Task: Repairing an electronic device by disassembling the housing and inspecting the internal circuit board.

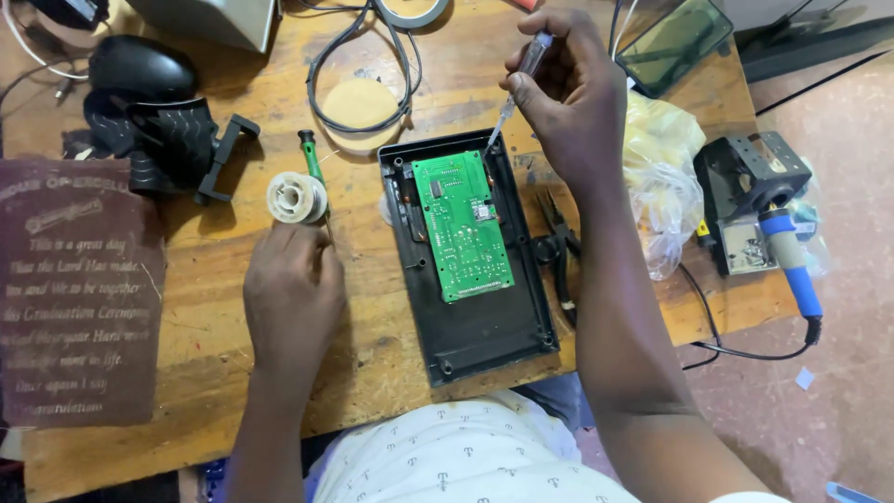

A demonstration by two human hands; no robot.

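Two hands share the work: the right hand (570,93) pinches a clear-handled screwdriver (521,79), its tip at the top right corner of the green circuit board (461,226) in the black case (466,256), mid-desk. The left hand (293,293) rests closed (contents unseen) beside a solder spool (296,197). Best keep the tip upright and seated.

The right hand (570,93) wraps most of the clear-handled screwdriver (520,82), and where its tip meets the green circuit board (462,226) is too small to make out. The left hand (294,291) rests palm down on the wooden table (223,279), its fingertips hidden — whether they touch the green-handled screwdriver (312,168) cannot be told. The picture's edges cut off the tape roll (410,11) at the top, the brown plaque (74,289) at the left — and the person's torso below.
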